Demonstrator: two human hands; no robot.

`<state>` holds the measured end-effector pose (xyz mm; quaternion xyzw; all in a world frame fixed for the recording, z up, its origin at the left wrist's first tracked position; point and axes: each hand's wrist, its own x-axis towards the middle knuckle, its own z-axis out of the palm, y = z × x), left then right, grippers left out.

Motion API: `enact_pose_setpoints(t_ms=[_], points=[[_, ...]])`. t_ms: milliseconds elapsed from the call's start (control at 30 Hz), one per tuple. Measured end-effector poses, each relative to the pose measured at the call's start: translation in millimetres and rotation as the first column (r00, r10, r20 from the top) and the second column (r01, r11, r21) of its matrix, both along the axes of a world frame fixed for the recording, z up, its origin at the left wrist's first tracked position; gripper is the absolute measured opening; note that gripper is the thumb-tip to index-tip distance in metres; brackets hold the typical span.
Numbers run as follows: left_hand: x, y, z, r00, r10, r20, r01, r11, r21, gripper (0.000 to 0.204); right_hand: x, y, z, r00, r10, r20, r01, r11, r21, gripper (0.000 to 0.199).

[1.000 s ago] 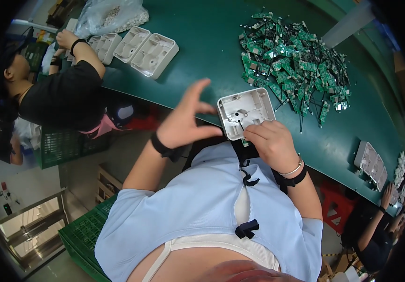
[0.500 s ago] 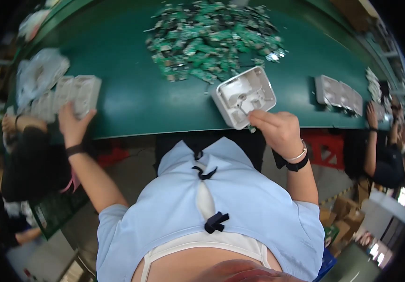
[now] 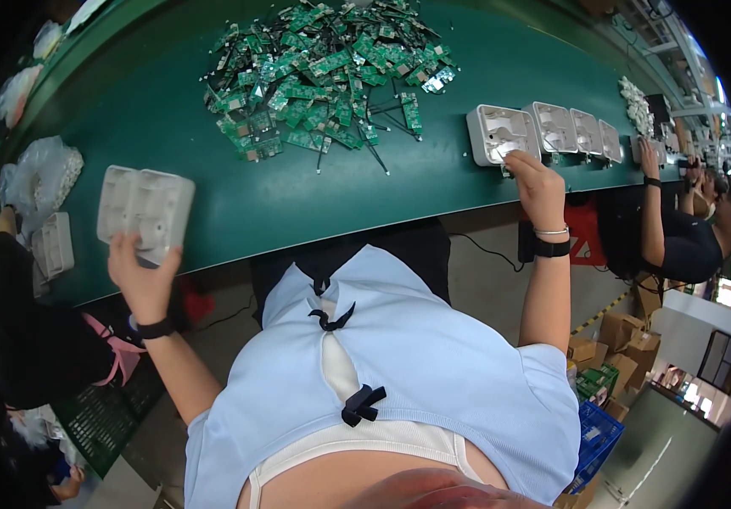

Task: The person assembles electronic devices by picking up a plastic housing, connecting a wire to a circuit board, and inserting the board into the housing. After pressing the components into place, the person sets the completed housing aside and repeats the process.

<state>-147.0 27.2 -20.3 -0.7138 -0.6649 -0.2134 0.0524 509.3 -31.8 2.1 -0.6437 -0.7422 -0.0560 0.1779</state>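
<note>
At the left, my left hand (image 3: pixel 142 276) grips the near end of a white plastic housing (image 3: pixel 166 212). Another white housing (image 3: pixel 117 200) stands right against it on its left side. Over on the right, the fingers of my right hand (image 3: pixel 537 187) pinch the near edge of an open white plastic housing (image 3: pixel 505 127), where a bit of green circuit board shows. That housing is at the near end of a row of similar white housings (image 3: pixel 556 124). Between my hands, toward the back, lies a large heap of green circuit boards (image 3: pixel 323 72) with black leads.
A clear plastic bag (image 3: pixel 39 174) with small white parts lies at the far left, near more white housings (image 3: pixel 53 242). At the far right a co-worker's hand (image 3: pixel 649 157) is by the row's end. A pile of small white parts (image 3: pixel 634 103) sits behind.
My right hand has carried its white housing rightward to the row. My left hand now has hold of a white housing, and the paired housings have shifted toward me.
</note>
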Motion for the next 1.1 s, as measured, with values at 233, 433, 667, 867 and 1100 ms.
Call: enact_pose_setpoints(t_ms=[233,433,667,867,1100], points=[[88,-41,19,0.982,-0.159,0.103,0.164,0.986,-0.037,0.07,26,-3,-6,0.997,-0.054,0.047,0.054,0.999,0.003,0.018],[127,-53,20,0.976,-0.182,0.119,0.191,0.979,-0.068,0.071,55,-2,-8,0.982,-0.14,0.128,0.143,0.99,-0.017,0.02],[145,-56,12,0.985,-0.148,0.086,0.153,0.987,-0.058,0.072,-21,38,9,0.956,-0.28,-0.083,0.289,0.949,0.129,0.023],[151,-56,7,0.991,-0.117,0.063,0.12,0.991,-0.052,0.071,-131,105,-19,0.957,0.049,-0.285,-0.093,0.985,-0.143,0.022],[157,-57,15,0.986,-0.153,0.06,0.158,0.984,-0.085,0.066,-128,130,-16,0.568,-0.098,-0.817,-0.333,0.88,-0.338,0.015]])
